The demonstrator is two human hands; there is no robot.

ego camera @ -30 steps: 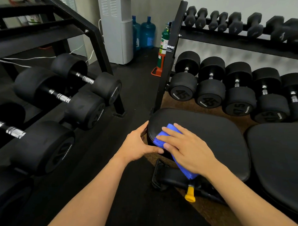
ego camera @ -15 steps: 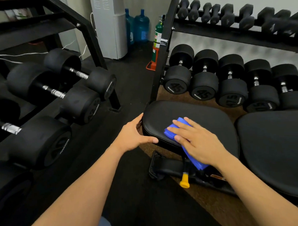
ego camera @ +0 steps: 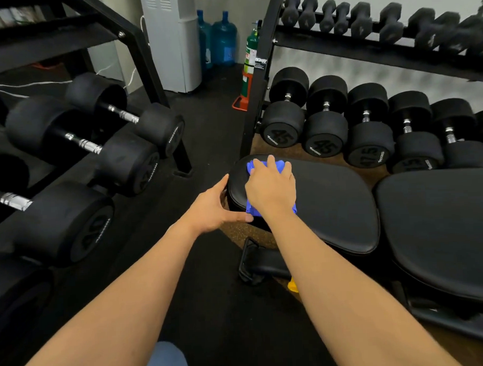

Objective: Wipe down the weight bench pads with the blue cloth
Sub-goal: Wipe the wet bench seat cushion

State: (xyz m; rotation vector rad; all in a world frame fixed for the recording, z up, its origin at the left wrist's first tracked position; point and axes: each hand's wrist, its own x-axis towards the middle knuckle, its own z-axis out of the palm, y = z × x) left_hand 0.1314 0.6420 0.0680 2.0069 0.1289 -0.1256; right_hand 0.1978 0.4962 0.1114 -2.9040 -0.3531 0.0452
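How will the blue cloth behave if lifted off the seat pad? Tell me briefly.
Probably floppy: the blue cloth bunches in folds beyond the fingers of the right hand and drapes over the near edge of the seat pad. Likely very light, being thin enough to lie flat under a palm. It should slide easily on the smooth, glossy pad.

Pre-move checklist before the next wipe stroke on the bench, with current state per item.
1. The blue cloth is under the right hand, fingers flat on it: ok.
2. The cloth lies on the seat pad: ok.
3. The left hand grips the seat pad's end, steadying it: ok.
4. Bare seat pad surface ahead has nothing lying on it: ok.
5. The back pad is already wiped: cannot tell.
6. The cloth is damp: cannot tell.
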